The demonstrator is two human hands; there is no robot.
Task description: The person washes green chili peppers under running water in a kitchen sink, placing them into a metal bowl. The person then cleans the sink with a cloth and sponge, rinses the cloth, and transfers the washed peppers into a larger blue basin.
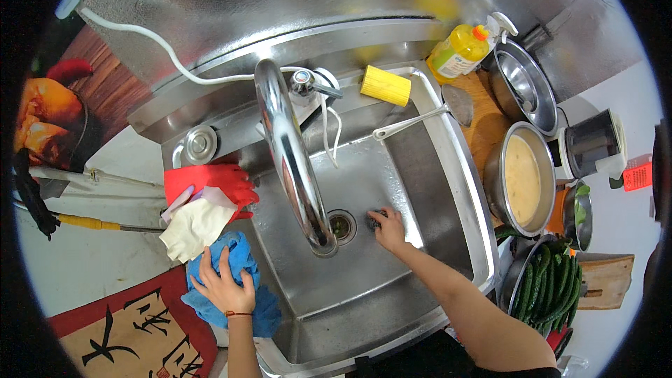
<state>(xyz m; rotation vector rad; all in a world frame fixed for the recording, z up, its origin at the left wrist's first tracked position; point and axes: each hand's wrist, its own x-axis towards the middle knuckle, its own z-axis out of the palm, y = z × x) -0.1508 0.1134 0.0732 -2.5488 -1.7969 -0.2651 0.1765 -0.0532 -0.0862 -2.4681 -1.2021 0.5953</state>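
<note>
My left hand (228, 286) lies with spread fingers on a crumpled blue cloth (231, 253) draped over the left rim of a stainless steel sink (331, 286). On the sink floor, right of the drain (342, 227), my right hand (391, 232) has its fingers around a small dark scouring pad (374, 219). The fingers cover much of the pad, so its material is hard to tell. Between my hands, the chrome faucet spout (294, 152) arches over the basin, its end beside the drain. No running water shows.
Red rubber gloves (218, 184) and an off-white cloth (199, 228) hang on the left rim. A yellow sponge (386, 85) sits behind; a long-handled utensil (412, 122) crosses the right rim. Rightward stand a yellow soap bottle (457, 55), a bowl of pale liquid (522, 178) and cucumbers (548, 283).
</note>
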